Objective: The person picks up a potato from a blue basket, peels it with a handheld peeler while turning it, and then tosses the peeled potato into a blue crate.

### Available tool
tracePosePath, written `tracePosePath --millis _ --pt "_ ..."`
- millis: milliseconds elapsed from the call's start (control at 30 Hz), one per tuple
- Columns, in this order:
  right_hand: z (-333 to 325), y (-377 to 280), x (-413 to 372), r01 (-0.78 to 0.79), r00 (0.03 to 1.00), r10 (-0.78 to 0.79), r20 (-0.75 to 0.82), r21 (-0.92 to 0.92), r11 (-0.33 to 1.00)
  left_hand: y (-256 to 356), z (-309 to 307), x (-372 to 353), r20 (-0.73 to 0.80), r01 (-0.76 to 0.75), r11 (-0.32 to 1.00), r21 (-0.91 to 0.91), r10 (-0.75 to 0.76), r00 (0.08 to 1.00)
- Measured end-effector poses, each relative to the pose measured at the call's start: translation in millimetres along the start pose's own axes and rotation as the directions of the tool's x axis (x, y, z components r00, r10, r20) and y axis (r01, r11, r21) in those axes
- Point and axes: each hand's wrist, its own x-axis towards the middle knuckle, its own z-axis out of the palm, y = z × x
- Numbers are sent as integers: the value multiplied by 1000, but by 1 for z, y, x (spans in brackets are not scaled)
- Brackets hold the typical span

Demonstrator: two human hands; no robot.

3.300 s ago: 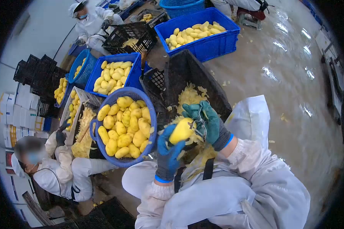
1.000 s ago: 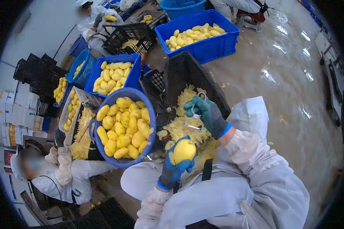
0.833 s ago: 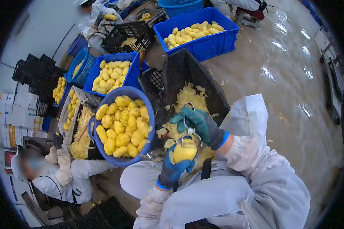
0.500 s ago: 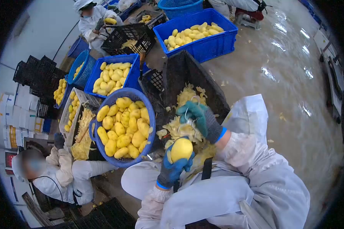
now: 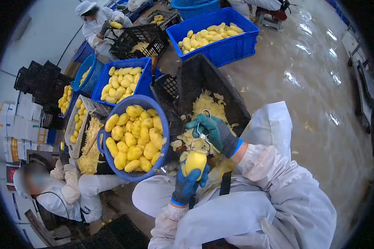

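Note:
Wrapped round a yellow potato [image 5: 195, 163], my left hand [image 5: 188, 182] wears a dark glove with a blue palm. My right hand [image 5: 214, 132], in a grey and green glove, grips a metal peeler [image 5: 200, 139] with a wire frame. The peeler's lower end rests against the top of the potato. Beneath both hands, pale peelings [image 5: 208, 106] lie in a dark bin [image 5: 212, 74] with its wide mouth towards me. Beside the bin, to the left, stands a round blue basket [image 5: 165, 143] heaped with yellow potatoes [image 5: 133, 139].
Blue crates [image 5: 237, 50] of potatoes stand beyond the basket and bin. One co-worker [image 5: 58, 195] sits at the lower left, another [image 5: 104, 31] at the upper left. Black crates [image 5: 37, 83] are stacked by the wall. Wet floor [image 5: 303, 91] stretches along the right.
My right hand has lowered the peeler onto the potato's top; before, it was held just above. The potato has tipped more upright in my left hand.

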Motion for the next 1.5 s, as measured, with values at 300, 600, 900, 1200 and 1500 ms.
tracePosePath --millis 300,600,900,1200,1500 --pt "23 -38 -27 93 989 -85 121 -66 993 3 -2 3 119 15 998 -68 -7 993" --pt "26 -41 -28 31 998 -29 -61 41 999 3 -2 2 163 47 991 -128 -26 986" --pt "35 -46 -41 273 959 -282 10 -291 917 -10 -4 12 179 50 953 -298 4 984" --pt "-15 -37 -7 244 952 -246 -180 -34 969 12 18 10 -80 -28 997 -77 22 997" --pt "-9 -49 -6 319 935 -331 -126 -108 942 6 20 8 -108 44 898 -437 -101 989"
